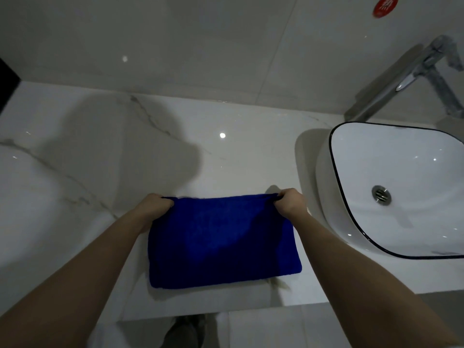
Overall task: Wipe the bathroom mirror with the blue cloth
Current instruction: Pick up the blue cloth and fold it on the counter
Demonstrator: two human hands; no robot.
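- Left hand, right hand: each fist gripping one far corner of the blue cloth.
- Blue cloth: spread on the marble tabletop, near its front edge.
- Basin: right of the cloth, cut off by the frame.
- Tap: behind the basin, blurred.
- Red sticker: on wall tile, print illegible.

You have one view only: a wide-angle camera on your head. It faces forward and steeply down, from above the front edge of the marble bench. The blue cloth sits low in the middle of the frame, close to the lens. Your forearms run in from the two lower corners to your left hand and right hand. The tiled wall fills the top. The right edge cuts off the basin and the tap. The floor shows along the bottom.
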